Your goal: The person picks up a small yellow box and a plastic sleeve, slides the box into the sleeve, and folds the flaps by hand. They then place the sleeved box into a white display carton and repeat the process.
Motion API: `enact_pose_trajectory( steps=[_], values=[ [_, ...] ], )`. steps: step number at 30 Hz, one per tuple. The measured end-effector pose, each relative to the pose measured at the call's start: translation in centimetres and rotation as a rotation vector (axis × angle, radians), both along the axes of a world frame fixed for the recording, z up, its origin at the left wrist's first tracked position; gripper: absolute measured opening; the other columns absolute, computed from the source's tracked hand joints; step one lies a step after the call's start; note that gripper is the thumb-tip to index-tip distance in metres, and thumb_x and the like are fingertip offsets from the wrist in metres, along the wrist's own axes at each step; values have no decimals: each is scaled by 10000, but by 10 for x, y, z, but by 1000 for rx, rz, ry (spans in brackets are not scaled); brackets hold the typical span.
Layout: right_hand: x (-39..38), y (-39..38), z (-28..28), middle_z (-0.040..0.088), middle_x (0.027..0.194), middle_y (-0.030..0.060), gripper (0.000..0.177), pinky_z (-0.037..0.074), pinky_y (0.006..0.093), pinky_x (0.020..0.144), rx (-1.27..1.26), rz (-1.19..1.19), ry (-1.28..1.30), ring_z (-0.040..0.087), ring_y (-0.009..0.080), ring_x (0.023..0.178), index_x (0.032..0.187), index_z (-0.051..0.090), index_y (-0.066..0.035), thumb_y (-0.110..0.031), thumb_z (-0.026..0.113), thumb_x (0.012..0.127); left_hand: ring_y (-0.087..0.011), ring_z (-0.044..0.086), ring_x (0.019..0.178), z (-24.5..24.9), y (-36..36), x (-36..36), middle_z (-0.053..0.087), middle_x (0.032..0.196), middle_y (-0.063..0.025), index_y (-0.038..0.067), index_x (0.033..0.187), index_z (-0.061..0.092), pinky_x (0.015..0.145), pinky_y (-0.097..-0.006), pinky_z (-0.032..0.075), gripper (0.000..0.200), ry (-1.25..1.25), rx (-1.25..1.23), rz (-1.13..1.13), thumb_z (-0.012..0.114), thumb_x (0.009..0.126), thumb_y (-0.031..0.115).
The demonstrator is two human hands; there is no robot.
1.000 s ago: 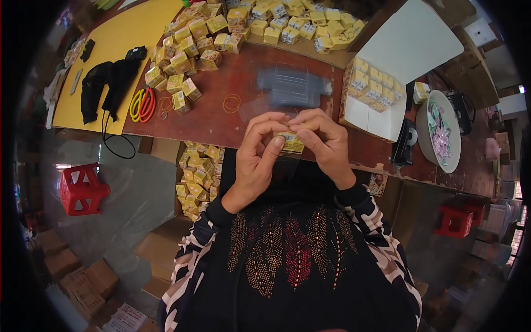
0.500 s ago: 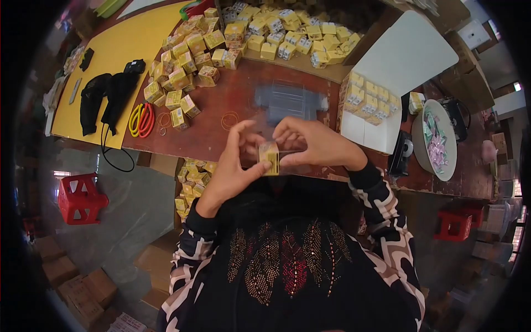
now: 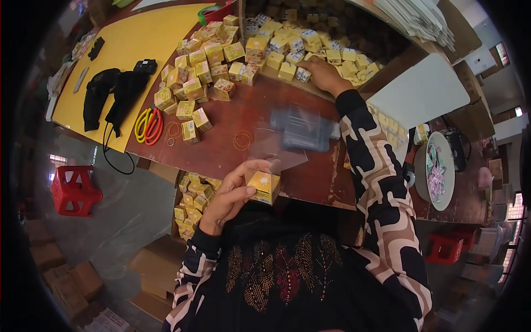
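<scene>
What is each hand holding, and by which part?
The left hand pinches a small yellow box by its left side, thumb on top. The right hand lies on the far box pile; a grip cannot be told.

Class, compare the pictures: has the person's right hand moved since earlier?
Yes. The right hand left the yellow box held by the left hand and reached away, past the clear bags on the table, to the far box pile.

your box (image 3: 264, 185): glossy printed card | sleeves (image 3: 301, 130) at 12 o'clock: clear shiny plastic | surface (image 3: 215, 150): scuffed reddish wood
</scene>
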State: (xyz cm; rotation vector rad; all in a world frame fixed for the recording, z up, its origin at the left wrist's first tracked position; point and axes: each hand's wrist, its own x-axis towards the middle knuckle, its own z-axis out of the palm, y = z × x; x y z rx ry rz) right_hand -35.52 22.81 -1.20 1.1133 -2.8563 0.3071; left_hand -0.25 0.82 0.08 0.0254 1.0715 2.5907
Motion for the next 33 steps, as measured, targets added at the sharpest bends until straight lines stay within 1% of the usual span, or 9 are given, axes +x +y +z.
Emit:
enact_pose_trajectory(
  steps=[8,10,11,14,18,23,26,30,33],
  values=[
    [50,7,55,640,1156,151,454,535,357,888,-137,-73,-52,644,306,1056,1207,595,-27,-31,756,782,-163,597,1130,-16,-11,-1,604,1217,-90,6,1337,481,997,-296,465,479,50,10,74,627,890,100],
    [70,20,70,645,1136,121,440,549,305,869,-847,-164,-423,648,203,1053,1222,566,-2,-37,756,827,-163,599,1130,-12,-11,-1,609,1205,-90,-2,1334,480,994,-294,468,483,61,-5,92,630,886,100],
    [84,26,75,627,1131,103,482,541,283,890,-972,-66,-250,611,140,1079,1291,516,-6,-21,729,859,-166,600,1131,-8,-10,0,609,1206,-92,-7,1328,483,997,-296,466,484,67,-12,107,634,882,105],
    [132,25,76,629,1142,104,544,529,283,892,-1261,12,-271,615,148,1061,1337,479,-6,-12,722,851,-175,605,1128,0,-2,-1,607,1205,-96,-15,1315,491,1006,-303,463,486,110,-3,106,644,874,119],
    [186,9,84,643,1118,92,623,478,332,975,-1227,58,-274,620,166,1056,1375,440,-20,-47,736,827,-254,574,1221,7,3,-2,549,1348,-152,-23,1312,496,1045,-373,457,592,177,-71,104,694,821,240],
    [243,0,116,665,1096,106,568,514,323,924,-1051,48,-202,649,170,997,1300,526,-41,-76,774,791,-310,430,1376,52,12,-14,370,1521,-218,-17,1333,478,1104,-444,396,669,376,-1,174,699,806,331],
    [257,-3,128,662,1030,120,427,525,367,801,-640,234,240,637,319,936,1110,629,-56,-159,796,731,-314,525,1277,63,9,-22,503,1386,-197,-29,1356,446,1089,-426,414,678,380,105,36,679,824,321],
    [269,7,139,654,1085,123,498,524,375,849,-565,211,117,637,298,987,1170,628,-68,-177,818,723,-314,523,1276,63,10,-29,498,1388,-211,-47,1369,440,1095,-437,413,629,339,126,-86,635,863,272],
    [264,29,161,642,1217,111,575,495,379,954,-629,358,-250,599,277,1131,1246,630,-66,-146,838,716,-318,529,1268,56,12,-26,513,1371,-212,-51,1373,439,1096,-454,413,619,311,310,-135,611,880,281]
  ],
)
